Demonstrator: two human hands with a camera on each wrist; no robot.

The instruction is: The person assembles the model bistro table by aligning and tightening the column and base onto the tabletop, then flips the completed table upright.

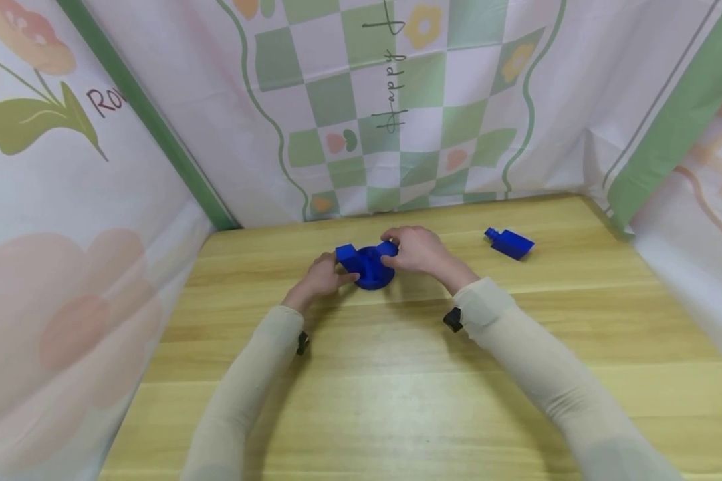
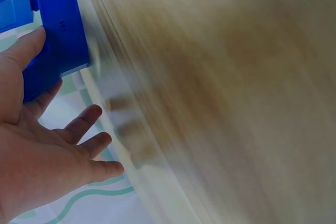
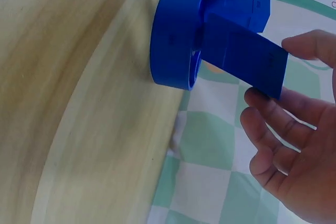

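Observation:
A round blue base (image 1: 373,282) with blue arms fitted into it stands near the back of the wooden table. My left hand (image 1: 321,275) holds the left arm, a boxy blue block (image 1: 345,254), between thumb and forefinger; in the left wrist view the hand's (image 2: 58,150) other fingers spread away from it. On the other side, my right hand (image 1: 420,250) pinches the outer end of a blue slanted-end block (image 3: 247,56) by its edges. That block's inner end meets the opening in the base's wall (image 3: 173,35). Fingers partly hide both joints.
Farther right on the table (image 1: 367,401) lies another blue block (image 1: 513,244) with a ridged peg at one end. A patterned curtain (image 1: 385,153) hangs along the back edge, and more cloth (image 1: 66,300) closes off both sides.

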